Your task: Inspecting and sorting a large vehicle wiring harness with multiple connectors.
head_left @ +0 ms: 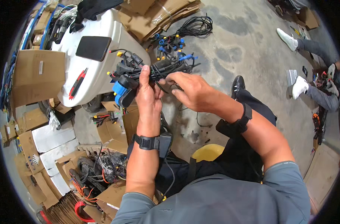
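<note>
In the middle of the head view, my left hand [149, 93] grips a bundle of black cables [162, 65] with yellow and blue connectors. A blue-and-black housing [121, 91] hangs at its left side. Just right of that, my right hand [192, 91] is curled with a black cable [162, 87] at its fingertips. Behind the bundle lie more cables with blue and yellow connectors [170, 46] and a coiled black cable [196, 27]. A dark phone [93, 47] and red-black pliers [77, 84] rest on a white plastic surface [63, 69] at left.
Cardboard boxes [37, 74] and flattened cardboard [147, 15] surround the white surface. Wheels and tangled wiring [91, 168] are at lower left. A yellow round object [207, 151] is beneath me. At right, a co-worker's legs [315, 99] and gloved hands [331, 80] are beside wiring on the concrete floor [237, 44].
</note>
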Tool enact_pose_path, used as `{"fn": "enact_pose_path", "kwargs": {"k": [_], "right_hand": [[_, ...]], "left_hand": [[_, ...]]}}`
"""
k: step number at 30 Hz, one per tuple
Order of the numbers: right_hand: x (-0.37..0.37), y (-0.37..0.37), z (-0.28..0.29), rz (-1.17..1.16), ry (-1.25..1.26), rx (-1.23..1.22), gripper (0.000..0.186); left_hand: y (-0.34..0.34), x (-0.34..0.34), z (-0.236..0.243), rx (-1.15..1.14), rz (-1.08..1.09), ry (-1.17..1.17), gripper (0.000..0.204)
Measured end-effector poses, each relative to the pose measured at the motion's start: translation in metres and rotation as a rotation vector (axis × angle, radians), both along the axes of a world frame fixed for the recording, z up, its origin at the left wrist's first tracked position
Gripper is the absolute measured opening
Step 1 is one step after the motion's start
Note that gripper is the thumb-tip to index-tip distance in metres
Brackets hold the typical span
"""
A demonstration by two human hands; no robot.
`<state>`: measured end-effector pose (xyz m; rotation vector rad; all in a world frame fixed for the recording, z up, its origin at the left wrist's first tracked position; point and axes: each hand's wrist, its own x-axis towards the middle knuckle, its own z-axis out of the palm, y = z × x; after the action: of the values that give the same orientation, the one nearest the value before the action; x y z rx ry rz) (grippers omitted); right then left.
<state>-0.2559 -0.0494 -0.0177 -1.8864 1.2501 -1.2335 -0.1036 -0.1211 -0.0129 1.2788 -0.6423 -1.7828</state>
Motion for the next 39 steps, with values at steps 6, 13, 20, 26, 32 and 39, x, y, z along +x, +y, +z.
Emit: {"fn": "enact_pose_path", "kwargs": {"k": [6, 13, 20, 26, 32, 39], "right_hand": [[0.018, 0.011, -0.017, 0.091, 0.117, 0.168, 0.042], [0.021, 0.009, 0.003, 0.279, -0.411, 0.591, 0.018], [0.017, 0.013, 0.034, 0.347, -0.778, 0.87, 0.021], [0.021, 0.034, 0.036, 0.417, -1.027, 0.885, 0.019], [0.021, 0.05, 0.044, 0.355, -0.994, 0.833, 0.02], [0.019, 0.056, 0.046, 0.259, -0.831, 0.71, 0.021]], "left_hand": [[-0.002, 0.0, 0.006, -0.012, 0.127, 0.082, 0.034], [-0.003, 0.007, 0.002, -0.095, 0.023, 0.021, 0.035], [0.005, -0.008, -0.005, -0.246, 0.171, 0.012, 0.017], [0.013, -0.014, -0.009, -0.23, 0.008, 0.039, 0.028], [0.034, -0.008, 0.005, -0.215, -0.22, -0.075, 0.023], [0.037, -0.007, 0.014, -0.467, -0.251, -0.371, 0.018]]}}
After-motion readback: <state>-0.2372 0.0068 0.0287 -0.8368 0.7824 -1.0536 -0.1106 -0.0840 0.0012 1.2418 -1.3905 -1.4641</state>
